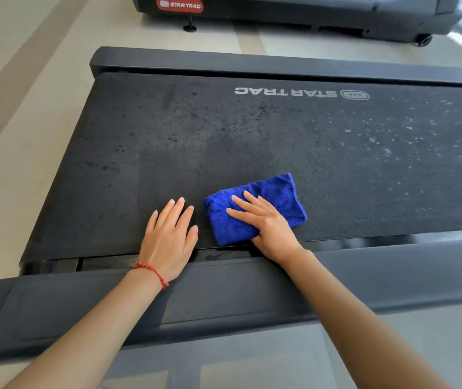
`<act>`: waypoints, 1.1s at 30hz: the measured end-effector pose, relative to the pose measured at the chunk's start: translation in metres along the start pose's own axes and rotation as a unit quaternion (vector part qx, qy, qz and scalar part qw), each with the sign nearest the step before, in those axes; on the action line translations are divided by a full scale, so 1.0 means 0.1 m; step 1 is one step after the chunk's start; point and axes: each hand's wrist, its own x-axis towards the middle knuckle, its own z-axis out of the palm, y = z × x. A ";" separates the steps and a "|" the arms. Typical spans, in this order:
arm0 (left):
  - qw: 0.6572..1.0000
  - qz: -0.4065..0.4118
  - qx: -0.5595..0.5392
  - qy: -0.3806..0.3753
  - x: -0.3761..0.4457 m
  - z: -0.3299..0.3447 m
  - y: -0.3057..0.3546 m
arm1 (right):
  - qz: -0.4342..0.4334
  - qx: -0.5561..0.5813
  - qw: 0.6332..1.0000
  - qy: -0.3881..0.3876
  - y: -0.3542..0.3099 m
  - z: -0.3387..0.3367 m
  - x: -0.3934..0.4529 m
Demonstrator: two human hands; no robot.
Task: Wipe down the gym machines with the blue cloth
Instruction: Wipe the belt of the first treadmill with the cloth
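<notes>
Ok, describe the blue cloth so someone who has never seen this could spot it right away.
Find the wide black treadmill belt printed STAR TRAC. Near its closest edge, the right hand presses flat on a folded blue cloth. It is the only bright blue thing there; the left hand beside it rests on bare belt.

I read two legible markings. On the treadmill belt (224, 141) in front of me, white lettering reads "STAR TRAC" (286, 92), upside down from my viewpoint, with an oval logo emblem (355, 94) just right of it. Beyond that belt, on the dark base of a second machine (308, 12), a red badge (179, 5) reads "STAR TRAC" upright in white. I find no numbers legible.
</notes>
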 end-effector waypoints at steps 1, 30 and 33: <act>1.000 0.006 0.001 -0.004 -0.01 0.01 0.04 | -0.002 0.000 1.000 -0.003 0.00 -0.01 -0.03; 1.000 0.005 0.011 -0.025 0.08 0.19 0.64 | 0.022 -0.025 0.999 0.032 0.64 -0.28 -0.08; 1.000 0.001 0.010 -0.028 0.09 0.20 0.64 | 0.026 -0.034 0.998 0.046 0.73 -0.26 0.06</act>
